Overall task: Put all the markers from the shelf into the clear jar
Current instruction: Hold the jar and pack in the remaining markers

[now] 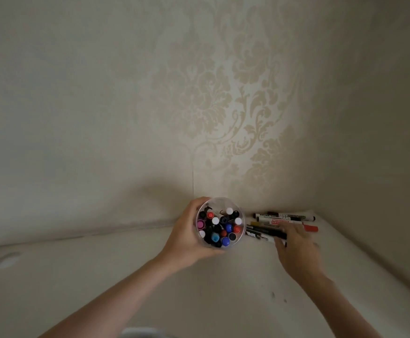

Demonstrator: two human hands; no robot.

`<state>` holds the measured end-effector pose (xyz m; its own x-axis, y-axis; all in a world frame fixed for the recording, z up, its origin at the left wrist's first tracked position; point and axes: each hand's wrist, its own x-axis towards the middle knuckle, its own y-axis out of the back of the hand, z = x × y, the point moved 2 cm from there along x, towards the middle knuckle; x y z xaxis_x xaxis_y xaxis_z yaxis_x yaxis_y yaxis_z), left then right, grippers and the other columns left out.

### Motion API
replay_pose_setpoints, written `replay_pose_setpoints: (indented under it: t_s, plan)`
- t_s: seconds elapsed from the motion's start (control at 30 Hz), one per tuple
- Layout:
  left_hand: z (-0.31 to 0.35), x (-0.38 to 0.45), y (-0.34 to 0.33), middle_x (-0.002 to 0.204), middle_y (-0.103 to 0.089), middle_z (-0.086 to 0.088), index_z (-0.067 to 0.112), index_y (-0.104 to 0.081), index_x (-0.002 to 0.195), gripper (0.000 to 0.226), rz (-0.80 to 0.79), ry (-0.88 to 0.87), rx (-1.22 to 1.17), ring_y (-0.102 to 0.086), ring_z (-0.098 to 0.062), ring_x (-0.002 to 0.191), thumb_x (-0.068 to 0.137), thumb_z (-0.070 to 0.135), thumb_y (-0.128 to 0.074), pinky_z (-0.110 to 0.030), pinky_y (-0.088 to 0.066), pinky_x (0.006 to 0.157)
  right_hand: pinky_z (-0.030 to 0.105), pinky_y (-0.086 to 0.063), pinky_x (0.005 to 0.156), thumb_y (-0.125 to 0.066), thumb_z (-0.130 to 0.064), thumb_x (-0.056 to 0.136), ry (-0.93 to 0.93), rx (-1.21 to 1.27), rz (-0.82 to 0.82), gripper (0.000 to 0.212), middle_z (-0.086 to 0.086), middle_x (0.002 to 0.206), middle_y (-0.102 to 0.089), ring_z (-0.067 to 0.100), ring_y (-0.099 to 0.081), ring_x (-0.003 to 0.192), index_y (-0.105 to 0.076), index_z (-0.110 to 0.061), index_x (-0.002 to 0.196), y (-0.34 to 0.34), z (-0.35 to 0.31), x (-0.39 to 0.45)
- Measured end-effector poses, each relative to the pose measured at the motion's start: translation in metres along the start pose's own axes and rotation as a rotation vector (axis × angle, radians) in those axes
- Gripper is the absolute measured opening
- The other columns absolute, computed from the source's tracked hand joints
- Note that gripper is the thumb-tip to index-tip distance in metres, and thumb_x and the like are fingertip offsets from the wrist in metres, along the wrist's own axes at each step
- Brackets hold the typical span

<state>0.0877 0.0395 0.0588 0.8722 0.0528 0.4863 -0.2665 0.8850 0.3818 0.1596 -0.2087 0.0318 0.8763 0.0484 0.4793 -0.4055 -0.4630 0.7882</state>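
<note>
Markers [219, 228] already crowd the clear jar [233, 243] gripped in the left hand [187, 236], while right of the jar the right hand [294, 245] closes on several more markers [285, 218] left on the shelf [223, 289].

Upright marker-packed clear jar [219, 222]; loose markers [282, 224] flat on white shelf [101, 276].

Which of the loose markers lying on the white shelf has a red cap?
The white-barrelled marker with the red cap, its cap poking out past the fingertips of the right hand. The other loose markers show black caps or dark ends.
</note>
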Motion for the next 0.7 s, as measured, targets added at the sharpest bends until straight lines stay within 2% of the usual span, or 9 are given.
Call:
replay_pose_setpoints:
  t_s: [0.07,0.13,0.23,0.33,0.37,0.43,0.5,0.57,0.7]
  plan:
    - [0.001,0.001,0.001,0.126,-0.058,0.021,0.027,-0.046,0.133,0.097,-0.002,0.000,-0.005,-0.060,-0.006,0.120,0.052,0.009,-0.097,-0.017,-0.050,0.094,0.039,-0.044,0.096,-0.048,-0.032,0.097,-0.099,-0.168,-0.252,0.040,0.004,0.137,-0.048,0.024,-0.050,0.121,-0.045,-0.021,0.135,-0.023,0.020,0.002]
    - [0.001,0.002,0.001,0.126,-0.058,0.020,0.028,-0.046,0.132,0.097,-0.007,0.001,-0.007,-0.059,-0.007,0.121,0.052,0.010,-0.097,-0.018,-0.050,0.095,0.034,-0.043,0.094,-0.050,-0.034,0.096,-0.056,-0.167,-0.258,0.037,0.003,0.131,-0.054,0.021,-0.050,0.118,-0.052,-0.021,0.130,-0.036,0.027,0.006]
    - [0.001,0.003,0.000,0.126,-0.057,0.023,0.028,-0.046,0.132,0.096,-0.017,-0.005,-0.003,-0.059,-0.006,0.121,0.053,0.010,-0.097,-0.015,-0.049,0.094,0.029,-0.048,0.084,-0.060,-0.027,0.092,-0.043,0.009,-0.240,0.027,0.006,0.114,-0.063,0.020,-0.057,0.101,-0.066,-0.015,0.115,-0.031,0.018,0.006]
    - [-0.001,0.004,-0.001,0.127,-0.058,0.020,0.029,-0.046,0.133,0.097,-0.012,-0.002,-0.011,-0.059,-0.007,0.121,0.053,0.009,-0.097,-0.016,-0.050,0.094,0.014,-0.046,0.068,-0.073,-0.012,0.082,0.011,0.268,0.019,0.015,0.002,0.089,-0.068,0.011,-0.062,0.072,-0.073,-0.013,0.097,0.009,0.006,-0.006]
    - [-0.002,0.005,-0.002,0.127,-0.058,0.021,0.029,-0.046,0.133,0.097,-0.005,-0.003,-0.012,-0.060,-0.006,0.121,0.053,0.008,-0.097,-0.017,-0.050,0.094,0.005,-0.046,0.067,-0.076,-0.010,0.079,0.030,0.363,0.121,0.016,-0.003,0.085,-0.067,0.005,-0.064,0.068,-0.073,-0.018,0.093,0.032,0.001,-0.013]
    - [-0.004,0.007,-0.005,0.125,-0.059,0.020,0.030,-0.046,0.133,0.097,0.002,0.004,-0.018,-0.061,-0.006,0.118,0.053,0.005,-0.096,-0.019,-0.052,0.094,0.000,-0.046,0.071,-0.077,-0.016,0.076,0.081,0.531,0.254,0.022,-0.010,0.086,-0.069,-0.002,-0.068,0.073,-0.071,-0.032,0.091,0.078,-0.011,-0.030]
    - [-0.003,0.009,-0.008,0.127,-0.059,0.014,0.030,-0.046,0.132,0.097,0.011,0.002,-0.017,-0.061,-0.007,0.118,0.053,0.003,-0.096,-0.021,-0.053,0.093,0.005,-0.050,0.075,-0.076,-0.025,0.075,0.166,0.639,0.353,0.021,-0.008,0.092,-0.069,0.000,-0.069,0.076,-0.070,-0.036,0.092,0.118,-0.025,-0.047]
    - [0.000,0.009,-0.011,0.129,-0.058,0.011,0.034,-0.046,0.131,0.097,0.027,-0.015,0.001,-0.060,-0.007,0.119,0.052,0.010,-0.097,-0.020,-0.052,0.093,0.012,-0.054,0.077,-0.080,-0.022,0.078,0.246,0.733,0.409,0.020,-0.004,0.097,-0.068,0.010,-0.071,0.078,-0.072,-0.030,0.094,0.144,-0.042,-0.059]
    - [0.009,0.004,-0.018,0.129,-0.058,0.012,0.044,-0.046,0.128,0.096,0.048,-0.051,0.036,-0.059,-0.008,0.120,0.049,0.022,-0.097,-0.022,-0.051,0.097,0.008,-0.052,0.075,-0.079,-0.014,0.078,0.336,0.705,0.402,0.017,-0.005,0.094,-0.066,0.008,-0.067,0.080,-0.073,-0.019,0.093,0.138,-0.078,-0.055]
